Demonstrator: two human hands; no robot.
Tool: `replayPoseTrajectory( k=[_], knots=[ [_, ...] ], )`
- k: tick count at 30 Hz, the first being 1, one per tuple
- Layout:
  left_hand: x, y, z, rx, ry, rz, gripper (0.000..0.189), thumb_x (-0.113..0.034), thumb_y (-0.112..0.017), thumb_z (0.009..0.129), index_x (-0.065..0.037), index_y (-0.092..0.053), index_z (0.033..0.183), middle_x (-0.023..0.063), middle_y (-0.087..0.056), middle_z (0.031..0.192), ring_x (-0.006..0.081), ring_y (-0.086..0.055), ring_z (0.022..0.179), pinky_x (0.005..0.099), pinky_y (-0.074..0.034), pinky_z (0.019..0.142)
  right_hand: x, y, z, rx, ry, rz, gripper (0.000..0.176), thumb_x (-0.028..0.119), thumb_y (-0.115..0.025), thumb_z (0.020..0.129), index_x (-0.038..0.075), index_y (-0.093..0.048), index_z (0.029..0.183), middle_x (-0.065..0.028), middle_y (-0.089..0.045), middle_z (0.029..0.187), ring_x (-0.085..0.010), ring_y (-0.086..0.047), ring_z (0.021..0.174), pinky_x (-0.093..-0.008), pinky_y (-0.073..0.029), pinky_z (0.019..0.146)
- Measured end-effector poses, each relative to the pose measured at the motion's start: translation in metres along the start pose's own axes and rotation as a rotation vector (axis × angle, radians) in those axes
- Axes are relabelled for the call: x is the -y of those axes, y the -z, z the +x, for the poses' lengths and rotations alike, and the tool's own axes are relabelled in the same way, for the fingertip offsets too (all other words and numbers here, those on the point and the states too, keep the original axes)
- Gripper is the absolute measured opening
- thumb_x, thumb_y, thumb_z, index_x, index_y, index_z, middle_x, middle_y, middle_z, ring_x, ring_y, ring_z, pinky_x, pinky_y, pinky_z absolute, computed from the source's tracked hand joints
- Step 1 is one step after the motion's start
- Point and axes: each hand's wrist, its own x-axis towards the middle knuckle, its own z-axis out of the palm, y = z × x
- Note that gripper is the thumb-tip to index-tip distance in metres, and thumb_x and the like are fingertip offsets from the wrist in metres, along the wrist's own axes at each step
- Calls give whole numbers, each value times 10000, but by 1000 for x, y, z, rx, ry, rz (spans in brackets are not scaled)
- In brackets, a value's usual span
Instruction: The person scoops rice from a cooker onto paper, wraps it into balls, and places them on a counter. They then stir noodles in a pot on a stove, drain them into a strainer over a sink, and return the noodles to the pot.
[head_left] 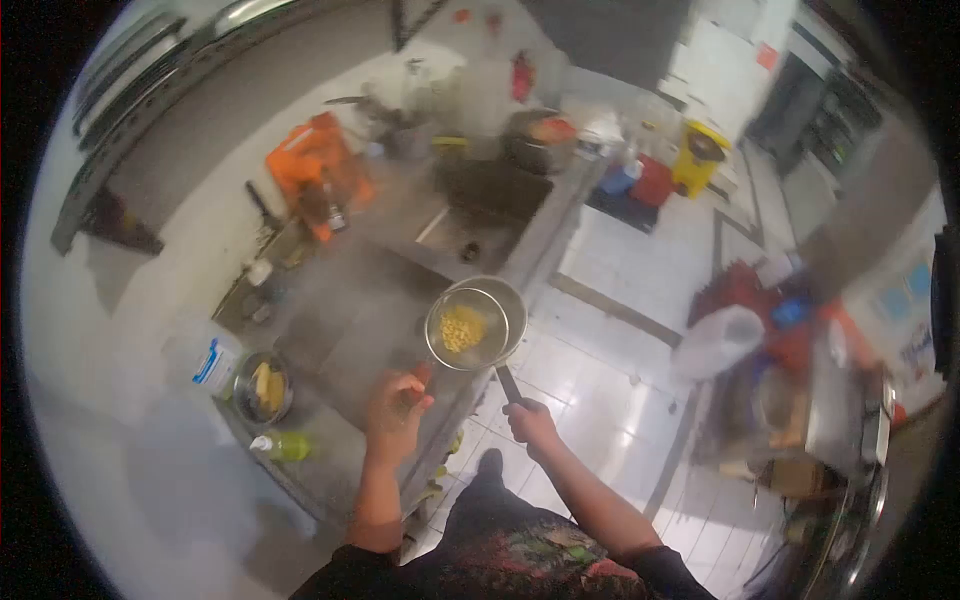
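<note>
My right hand [533,426] is wrapped round the dark handle of a metal saucepan [508,303], holding it level with the counter's front edge. Small yellow pieces that look like corn kernels [461,329] lie in the bottom of the pan. To the left of the pan, my left hand [396,408] is raised over the counter with its fingers curled together. Something small and reddish shows at its fingertips, but I cannot tell what it is.
A grey counter [335,340] holds a sink basin [500,215]. Left on it are a bowl with yellow pieces [265,388], a green bottle [282,446] and a white packet [215,365]. An orange bag [305,165] lies behind. Across the tiled floor [610,400] stands a cluttered table [735,465].
</note>
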Motion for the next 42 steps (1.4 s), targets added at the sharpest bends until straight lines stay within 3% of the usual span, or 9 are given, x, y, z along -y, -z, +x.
replayPoseTrajectory(
  k=[3, 7, 10, 20, 27, 37, 38, 40, 42],
  knots=[
    [-26, -45, -14, 163, -103, 25, 259, -20, -789, 736, -57, -583, 888, 58, -587, 888, 181, -550, 760, 322, -456, 717, -19, 57, -36, -85, 17, 87, 127, 131, -652, 857, 24, -615, 914, 28, -475, 620, -69, -387, 461, -251, -269, 389],
    [-60, -117, -55, 424, -390, -175, 303, 36, -777, 717, -67, -589, 932, 69, -561, 810, 226, -550, 758, 343, -442, 670, -56, 139, -121, -237, 77, 261, 130, 127, -661, 845, 38, -570, 870, 43, -447, 612, -63, -374, 455, -241, -253, 388],
    [-111, -169, -109, 616, -382, -326, 308, 64, -764, 719, -66, -587, 936, 78, -552, 772, 251, -535, 714, 350, -427, 649, -96, 197, -213, -386, 127, 352, 145, 126, -665, 839, 48, -543, 854, 51, -425, 603, -61, -365, 459, -244, -250, 394],
    [-256, -321, -394, 1237, -266, -618, 196, 17, -735, 817, -48, -600, 942, 39, -576, 861, 125, -524, 767, 275, -444, 719, -319, 325, -489, -887, 294, 790, 135, 124, -675, 834, 52, -561, 827, 35, -459, 608, -62, -373, 453, -255, -255, 400],
    [-337, -401, -556, 1752, -10, -720, 181, -13, -720, 846, -49, -601, 977, 28, -573, 870, 135, -570, 840, 280, -458, 766, -436, 379, -590, -1075, 409, 1176, 189, 72, -644, 844, 112, -461, 870, 74, -375, 569, -39, -318, 413, -218, -206, 365],
    [-426, -565, -803, 2179, -320, -711, 202, -28, -747, 808, -54, -628, 969, 64, -619, 943, 201, -603, 893, 314, -470, 831, -581, 492, -741, -1252, 412, 1458, 77, 112, -613, 914, 60, -556, 908, 52, -425, 601, -47, -378, 440, -202, -230, 370],
    [-447, -576, -829, 2195, -393, -714, 199, -43, -752, 815, -55, -630, 972, 67, -617, 926, 193, -590, 851, 304, -472, 787, -599, 498, -756, -1195, 542, 1502, 92, 139, -604, 920, 55, -564, 924, 46, -450, 638, -53, -402, 473, -212, -267, 392],
    [-497, -596, -885, 2318, -480, -734, 190, -39, -749, 821, -53, -631, 968, 66, -610, 901, 182, -573, 815, 298, -467, 746, -635, 516, -777, -1487, 439, 1196, 112, 161, -587, 929, 53, -578, 958, 46, -461, 654, -58, -401, 478, -225, -292, 408],
    [-544, -609, -949, 2429, -503, -752, 188, -29, -750, 826, -43, -632, 971, 58, -593, 872, 159, -538, 761, 286, -450, 682, -616, 535, -826, -1508, 440, 1563, 138, 193, -577, 937, 68, -594, 996, 46, -483, 672, -68, -413, 499, -258, -320, 436]
  ],
)
